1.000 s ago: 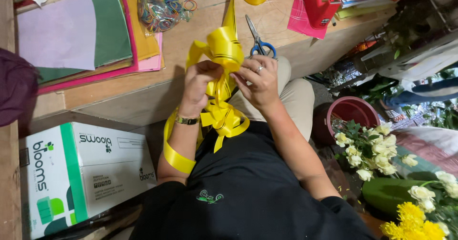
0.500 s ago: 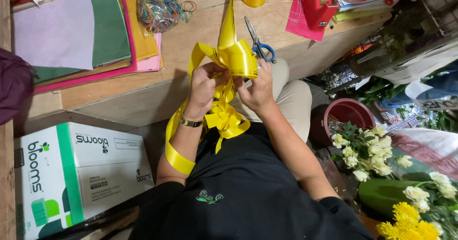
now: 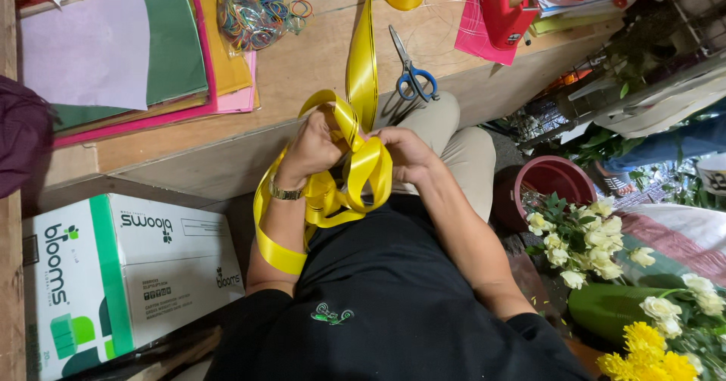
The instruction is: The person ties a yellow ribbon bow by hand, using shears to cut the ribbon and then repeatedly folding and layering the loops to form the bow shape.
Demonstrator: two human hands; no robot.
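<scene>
A wooden table (image 3: 302,71) fills the upper half of the frame, with sheets of coloured paper (image 3: 113,48) at upper left. A white and green box (image 3: 113,267) sits at lower left. At centre, the yellow ribbon (image 3: 355,161) is looped between both hands; the left hand (image 3: 314,146) and right hand (image 3: 404,154) are closed, gripping its loops. Blue-handled scissors (image 3: 412,74) lie just above them.
</scene>
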